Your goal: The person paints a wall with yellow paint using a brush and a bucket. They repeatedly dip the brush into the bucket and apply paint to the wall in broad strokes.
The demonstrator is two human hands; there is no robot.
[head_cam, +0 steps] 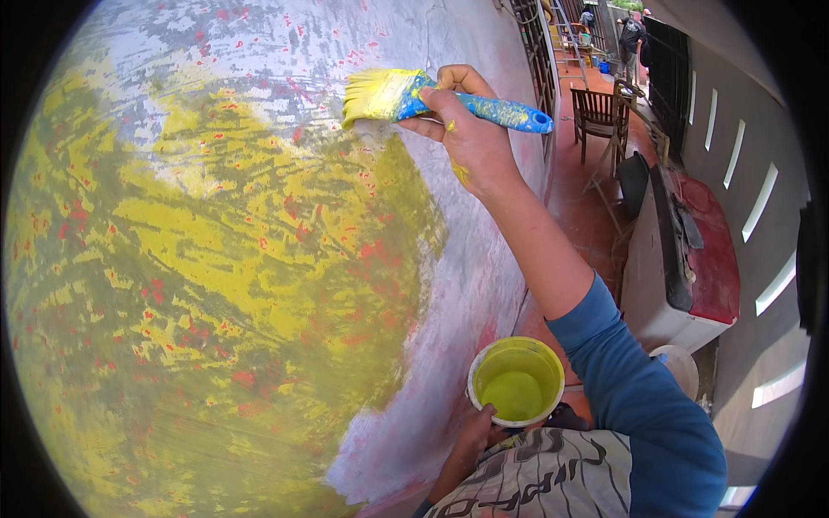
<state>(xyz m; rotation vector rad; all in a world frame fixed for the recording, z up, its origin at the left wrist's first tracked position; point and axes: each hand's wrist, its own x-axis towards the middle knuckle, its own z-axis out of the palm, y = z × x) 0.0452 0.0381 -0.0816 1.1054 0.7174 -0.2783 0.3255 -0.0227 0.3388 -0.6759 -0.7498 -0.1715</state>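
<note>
My right hand (476,139) grips a flat paintbrush (502,113) by its blue, paint-spattered handle. The yellow-soaked bristles (372,97) point left, at the wall (272,246); whether they press on it I cannot tell. Grey-white plaster with red specks shows in the wall's upper part, and uneven yellow paint covers much of the rest. Lower down, my left hand (478,427) holds the rim of a bucket (560,372), close against my body. Yellow-green paint (513,396) lies in its bottom. Some yellow smears mark my right wrist and thumb.
A red-and-white chest-like box (680,278) stands along the slotted wall (738,175) at right. Beyond it are a wooden chair (599,120), a stepladder (568,42) and a person (630,45) on the red tiled floor (579,188). A window grille (534,48) borders the painted wall.
</note>
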